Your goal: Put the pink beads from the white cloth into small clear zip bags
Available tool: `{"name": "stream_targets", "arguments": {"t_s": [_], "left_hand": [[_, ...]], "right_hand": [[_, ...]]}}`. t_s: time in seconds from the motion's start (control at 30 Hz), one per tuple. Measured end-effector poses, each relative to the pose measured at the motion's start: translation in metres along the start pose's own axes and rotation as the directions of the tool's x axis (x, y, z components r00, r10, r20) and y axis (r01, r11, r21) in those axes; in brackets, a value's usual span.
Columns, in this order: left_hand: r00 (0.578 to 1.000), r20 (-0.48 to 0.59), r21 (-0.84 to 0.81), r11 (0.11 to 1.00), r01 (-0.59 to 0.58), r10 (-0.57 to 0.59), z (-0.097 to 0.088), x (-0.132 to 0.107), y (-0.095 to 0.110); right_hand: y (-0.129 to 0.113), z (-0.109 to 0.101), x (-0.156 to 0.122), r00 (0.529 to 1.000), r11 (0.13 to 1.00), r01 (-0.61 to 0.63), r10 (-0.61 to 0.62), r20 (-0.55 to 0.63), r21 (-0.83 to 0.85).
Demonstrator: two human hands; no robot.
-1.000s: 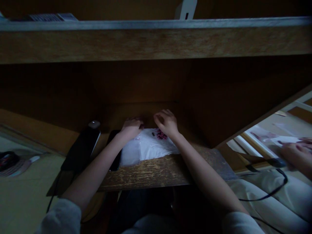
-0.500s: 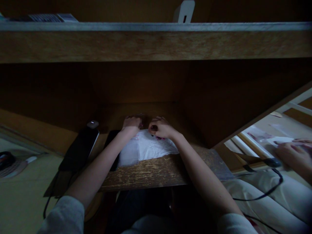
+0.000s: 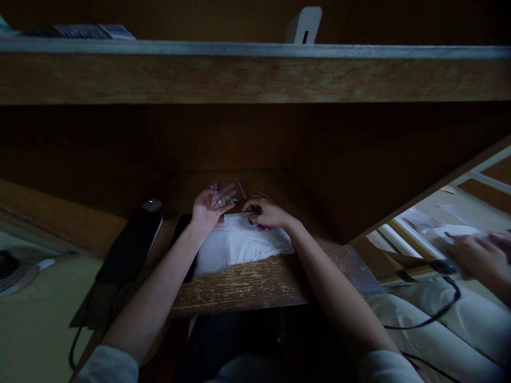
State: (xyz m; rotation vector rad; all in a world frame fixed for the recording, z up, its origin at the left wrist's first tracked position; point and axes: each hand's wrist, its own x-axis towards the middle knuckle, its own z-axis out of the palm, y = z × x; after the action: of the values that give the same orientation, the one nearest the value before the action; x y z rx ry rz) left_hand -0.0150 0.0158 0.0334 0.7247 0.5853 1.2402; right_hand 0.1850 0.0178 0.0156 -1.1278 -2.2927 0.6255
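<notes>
My left hand [image 3: 211, 206] is turned palm up and holds a small clear plastic bag [image 3: 219, 198] with pinkish bits in or beside it. Fingers of that hand show through the clear film. My right hand [image 3: 265, 209] curls over the top edge of a crumpled white plastic sheet [image 3: 255, 246], thumb and fingers drawn together. Small dark pink pieces [image 3: 262, 227] lie on the sheet just under it. Whatever those fingertips hold is too dark to make out. A translucent pouch [image 3: 212, 252] rests at the sheet's left side, on the worn wooden desk [image 3: 239, 290].
A dark phone-like slab [image 3: 131, 247] with a cable and a small rounded device [image 3: 152, 204] lie to the left. Above runs a shelf edge [image 3: 255, 80] carrying a white box [image 3: 305, 25]. At right, another person's hands [image 3: 479, 255] work over plastic bags.
My left hand has rolled from knuckles up to palm up, bringing the clear bag into sight. My right hand stays nearly in place, its fingers shifted slightly.
</notes>
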Motion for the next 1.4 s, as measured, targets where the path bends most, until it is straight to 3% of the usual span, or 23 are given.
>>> {"name": "stream_targets", "arguments": {"t_s": [0.13,0.33,0.5,0.93,1.1,1.2,1.3,1.4], "left_hand": [[0.992,0.025,-0.1,0.987,0.125,-0.123,-0.003,-0.003,-0.002],[0.983,-0.072,-0.089,0.983,0.161,-0.168,-0.006,0.002,-0.01],[0.982,-0.134,0.045,0.989,0.138,-0.13,-0.007,0.0,-0.011],[0.959,-0.278,0.178,0.978,0.109,-0.056,-0.009,0.003,-0.011],[0.984,-0.178,0.129,0.991,0.041,-0.018,-0.002,-0.002,-0.007],[0.996,-0.068,0.12,0.991,0.062,-0.054,0.004,-0.006,-0.005],[0.997,-0.015,0.131,0.988,0.079,-0.077,0.007,-0.01,-0.004],[0.991,-0.012,0.125,0.983,0.135,-0.135,0.008,-0.013,-0.005]], "right_hand": [[0.004,0.008,0.007,0.973,0.924,-0.075,0.151,-0.176,0.375],[0.006,0.012,0.01,0.967,0.777,-0.099,0.223,-0.125,0.621],[-0.003,0.013,0.008,0.952,0.778,-0.116,0.265,-0.155,0.618],[0.007,0.026,0.012,0.948,0.924,-0.057,0.169,-0.271,0.379],[0.004,0.023,0.014,0.895,0.905,-0.095,0.26,-0.363,0.415],[0.003,0.019,0.014,0.899,0.794,-0.13,0.348,-0.267,0.594],[0.003,0.015,0.012,0.95,0.664,-0.146,0.301,-0.083,0.733],[0.004,0.014,0.01,0.965,0.668,-0.154,0.261,-0.035,0.728]]}}
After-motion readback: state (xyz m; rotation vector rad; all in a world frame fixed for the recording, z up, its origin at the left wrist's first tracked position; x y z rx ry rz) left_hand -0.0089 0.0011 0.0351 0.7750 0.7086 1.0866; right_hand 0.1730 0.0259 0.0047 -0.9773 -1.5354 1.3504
